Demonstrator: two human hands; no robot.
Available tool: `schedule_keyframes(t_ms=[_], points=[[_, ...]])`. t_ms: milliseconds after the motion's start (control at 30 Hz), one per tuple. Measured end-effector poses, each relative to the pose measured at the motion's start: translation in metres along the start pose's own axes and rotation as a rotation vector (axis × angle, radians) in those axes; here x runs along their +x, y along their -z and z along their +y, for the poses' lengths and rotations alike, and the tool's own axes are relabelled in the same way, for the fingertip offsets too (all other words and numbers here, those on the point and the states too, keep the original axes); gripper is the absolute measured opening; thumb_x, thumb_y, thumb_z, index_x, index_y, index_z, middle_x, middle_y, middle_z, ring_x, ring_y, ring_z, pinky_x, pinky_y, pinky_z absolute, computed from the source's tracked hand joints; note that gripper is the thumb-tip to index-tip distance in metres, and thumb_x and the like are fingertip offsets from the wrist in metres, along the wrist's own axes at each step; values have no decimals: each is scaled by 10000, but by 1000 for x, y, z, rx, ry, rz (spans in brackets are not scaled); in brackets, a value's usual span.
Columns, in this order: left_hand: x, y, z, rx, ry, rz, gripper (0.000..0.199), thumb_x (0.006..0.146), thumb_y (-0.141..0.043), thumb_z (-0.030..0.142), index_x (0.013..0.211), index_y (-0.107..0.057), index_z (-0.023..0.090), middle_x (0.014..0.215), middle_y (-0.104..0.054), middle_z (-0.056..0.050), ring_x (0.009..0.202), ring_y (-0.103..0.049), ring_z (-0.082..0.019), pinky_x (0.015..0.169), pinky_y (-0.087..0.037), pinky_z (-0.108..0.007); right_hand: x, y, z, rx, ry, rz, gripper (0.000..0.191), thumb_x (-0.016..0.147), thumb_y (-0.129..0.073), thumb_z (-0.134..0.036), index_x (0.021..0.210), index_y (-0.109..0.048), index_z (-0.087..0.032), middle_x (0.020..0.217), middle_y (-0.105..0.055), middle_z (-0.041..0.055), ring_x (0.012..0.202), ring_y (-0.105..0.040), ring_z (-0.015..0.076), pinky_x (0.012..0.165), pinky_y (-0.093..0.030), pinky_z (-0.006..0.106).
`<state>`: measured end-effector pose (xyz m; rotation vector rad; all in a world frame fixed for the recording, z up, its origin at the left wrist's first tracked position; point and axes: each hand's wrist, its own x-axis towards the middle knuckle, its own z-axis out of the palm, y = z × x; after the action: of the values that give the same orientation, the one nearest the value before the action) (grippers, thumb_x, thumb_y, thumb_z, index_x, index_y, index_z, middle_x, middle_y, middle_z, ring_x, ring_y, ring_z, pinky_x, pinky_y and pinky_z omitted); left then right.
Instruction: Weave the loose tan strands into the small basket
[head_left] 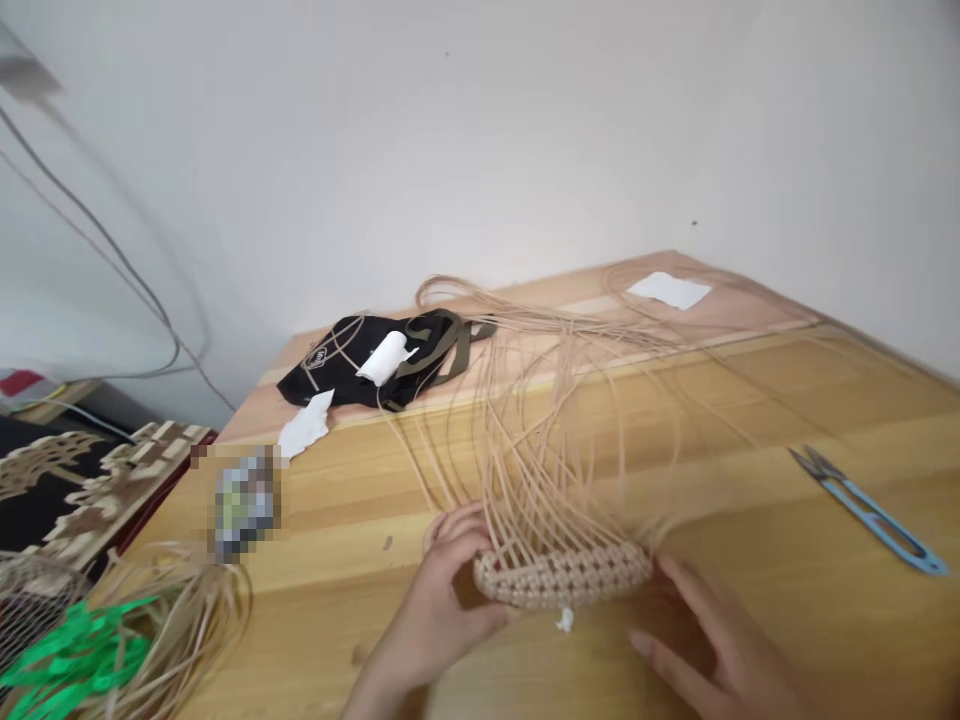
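Your left hand (442,590) is holding the end of the woven cane band (562,575), its fingers closing narrow on the wooden table (825,400), and your right hand (712,640) is lying wide open just beside the other end. Long cane strands (540,430) are spreading toward the black bag (375,360), and blue-handled snips (862,510) are resting to the right.

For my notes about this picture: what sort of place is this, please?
Probably a small craft workspace: a woven cane piece with long loose strands lies on a wooden table, beside blue-handled thread snips.
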<state>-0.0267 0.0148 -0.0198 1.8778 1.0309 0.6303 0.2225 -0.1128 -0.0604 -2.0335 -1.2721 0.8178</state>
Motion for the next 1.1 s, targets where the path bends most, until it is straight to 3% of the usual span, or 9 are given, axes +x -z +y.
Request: schedule_keyframes(t_ms=[100, 167, 267, 467, 567, 700, 933, 1100], points=[[2, 4, 3, -232, 34, 79, 376, 574, -828, 295, 889, -662, 174, 1127, -637, -125, 1157, -519, -321, 1009, -353, -473, 13, -5, -20, 326, -26, 11, 643, 769, -617, -521, 1306, -431, -220, 1364, -525, 133, 1233, -503, 293, 1033, -406, 461], [6, 9, 9, -412, 78, 108, 465, 570, -839, 354, 960, -669, 165, 1067, -671, -114, 1058, -581, -287, 947, -417, -410, 25, -1, -41, 629, 57, -46, 566, 785, -612, -545, 1245, -457, -253, 1313, -570, 113, 1177, -557, 265, 981, -460, 399], [17, 21, 22, -622, 115, 121, 482, 568, -853, 359, 972, -681, 157, 1000, -707, -98, 1003, -614, -267, 880, -462, -351, 42, 12, -75, 908, 41, -141, 563, 671, -732, -568, 1105, -535, -269, 1172, -658, 75, 1069, -618, 253, 911, -487, 364], [51, 43, 36, -779, 60, 110, 471, 563, -843, 418, 906, -708, 125, 895, -734, -104, 899, -669, -256, 809, -501, -328, 70, 30, -119, 954, 60, -345, 409, 625, -785, -522, 800, -653, -177, 738, -702, 34, 709, -660, 161, 668, -513, 274], [64, 47, 36, -832, 31, 146, 389, 569, -845, 367, 843, -705, 129, 815, -734, -76, 811, -681, -216, 747, -504, -285, 85, 29, -128, 974, 21, -366, 342, 641, -796, -457, 702, -620, -170, 652, -673, 8, 582, -621, 111, 549, -478, 219], [72, 45, 34, -883, 2, 203, 386, 555, -855, 292, 870, -692, 139, 827, -729, -51, 793, -670, -184, 743, -498, -264, 99, 25, -135, 965, -44, -344, 257, 794, -698, -357, 681, -580, -159, 582, -635, -19, 461, -553, 68, 429, -396, 173], [72, 38, 29, -945, 21, 299, 386, 548, -854, 243, 875, -679, 137, 825, -715, -35, 774, -659, -167, 744, -492, -254, 105, 16, -135, 976, -98, -324, 249, 899, -585, -319, 722, -558, -147, 561, -559, -66, 412, -476, 52, 395, -363, 170], [70, 36, 23, -989, 76, 312, 394, 536, -868, 262, 857, -688, 123, 803, -718, -34, 731, -655, -147, 723, -490, -239, 99, 13, -134, 1052, -113, -422, 167, 831, -665, -301, 772, -547, -199, 643, -642, -23, 571, -605, 90, 496, -441, 179]])
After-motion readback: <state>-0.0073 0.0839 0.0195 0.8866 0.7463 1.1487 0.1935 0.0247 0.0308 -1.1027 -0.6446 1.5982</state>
